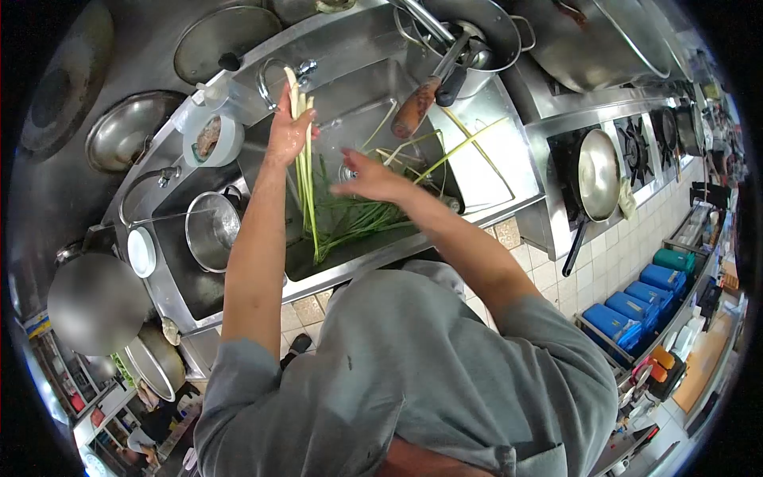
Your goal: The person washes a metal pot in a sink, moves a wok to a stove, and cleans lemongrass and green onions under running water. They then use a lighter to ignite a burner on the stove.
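Note:
My left hand point(288, 135) is closed round a bundle of spring onions point(305, 191), their pale ends pointing up toward the tap and their green leaves hanging down into the sink point(373, 91). A little to the right, my right hand point(369, 176) is over the sink with its fingers apart, slightly blurred and holding nothing visible. Below it, dark green leaves point(369, 219) lie along the basin's near side. Loose yellowish stalks point(465, 147) stretch across the basin's right edge onto the steel drainboard.
A curved tap point(266, 83) rises behind the left hand. Left are a white tub point(214, 143) with food inside and a metal pot point(213, 230) in the second basin. A wooden-handled tool point(417, 107) juts from a large pot point(501, 40); a frying pan point(598, 175) sits rightward.

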Demonstrator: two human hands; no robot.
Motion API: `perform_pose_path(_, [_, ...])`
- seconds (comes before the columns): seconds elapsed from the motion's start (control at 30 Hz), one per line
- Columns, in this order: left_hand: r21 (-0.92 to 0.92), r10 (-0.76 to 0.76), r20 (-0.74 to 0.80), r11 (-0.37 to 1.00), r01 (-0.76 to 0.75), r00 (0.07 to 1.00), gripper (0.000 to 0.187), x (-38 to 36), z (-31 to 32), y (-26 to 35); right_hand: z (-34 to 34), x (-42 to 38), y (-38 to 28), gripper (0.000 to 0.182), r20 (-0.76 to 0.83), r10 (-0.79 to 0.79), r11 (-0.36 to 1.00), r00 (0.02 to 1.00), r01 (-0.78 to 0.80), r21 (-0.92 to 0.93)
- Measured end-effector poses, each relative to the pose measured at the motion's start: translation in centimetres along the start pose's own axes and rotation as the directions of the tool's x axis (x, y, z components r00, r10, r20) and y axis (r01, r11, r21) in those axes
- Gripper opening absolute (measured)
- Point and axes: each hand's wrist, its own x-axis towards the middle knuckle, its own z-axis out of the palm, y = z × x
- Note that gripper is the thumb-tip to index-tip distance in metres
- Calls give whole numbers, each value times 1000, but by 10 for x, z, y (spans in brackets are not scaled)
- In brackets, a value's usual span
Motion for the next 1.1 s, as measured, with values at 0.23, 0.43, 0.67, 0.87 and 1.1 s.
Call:
perform_pose_path(0.23, [-227,-61,76,971,77,995,49,-1,-22,-10,88,96,-7,34,192,99,974,976,-135,184])
perform_pose_path(0.43, [-417,-71,99,903,107,992,28,15,-47,-5,105,87,19,34,233,101,987,967,-126,97])
perform_pose_path(0.67, [-305,4,107,952,29,994,27,22,-42,-17,95,111,33,34,303,186,982,935,-185,-32])
perform_pose_path(0.87, [-173,-144,-50,976,134,988,40,20,-42,4,77,132,-5,27,445,111,954,889,-221,205])
perform_pose_path(1.1, [-318,-120,127,935,156,985,35,4,-100,-16,67,161,-45,23,459,71,988,886,-126,92])
